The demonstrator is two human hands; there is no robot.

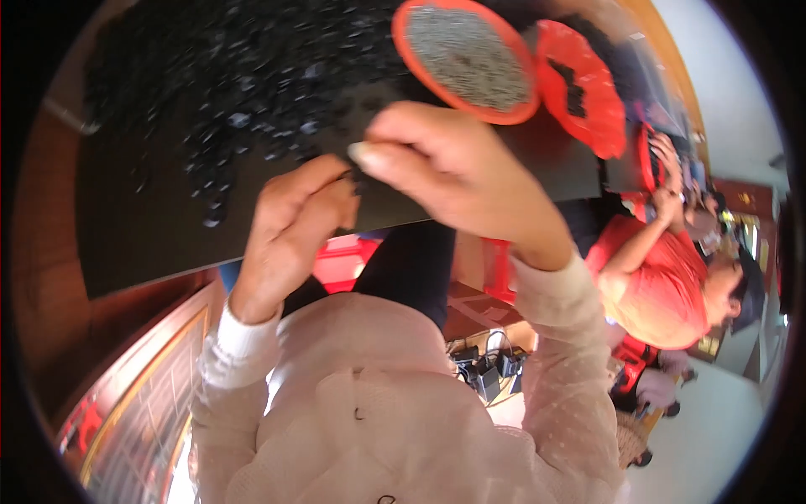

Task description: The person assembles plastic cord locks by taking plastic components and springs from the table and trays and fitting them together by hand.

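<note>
My left hand [294, 223] is closed just above the near edge of the dark table [159, 227]. A small black part [348, 175] shows at its fingertips, too small to name. My right hand [437, 160] is beside it, slightly higher, fingers curled and thumb pressed toward the left fingertips. It is blurred by motion, and what its fingers hold is hidden. Beyond both hands lies a wide heap of small shiny black pieces [239, 92]. An orange-red bowl [401, 42] full of thin grey metal pieces [466, 59] stands beyond my right hand.
Right of the bowl is a container lined with a red plastic bag [600, 126], with black pieces inside. A person in an orange shirt [655, 286] works farther right. Black power adapters and cables [487, 370] sit below the table, near a red stool [340, 260].
</note>
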